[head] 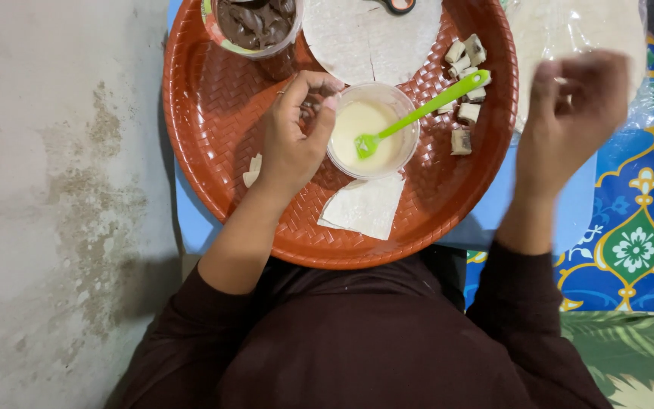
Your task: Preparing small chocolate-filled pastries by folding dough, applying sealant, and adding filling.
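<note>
Head view: left hand (293,140) curled against small tub of pale batter (372,130), steadying it on red woven tray (213,129); green brush (418,113) propped inside. Right hand (573,117) blurred beside tray, grip indiscernible.

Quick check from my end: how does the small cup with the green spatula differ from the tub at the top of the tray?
The clear cup holds a pale, creamy liquid; the tub holds a dark brown spread. The cup has a green spatula resting in it, and the tub shows none. The left hand touches the cup's rim; no hand is at the tub. The cup shows whole, while the tub is cut off by the picture's edge. Both stand open on the red woven tray.
</note>
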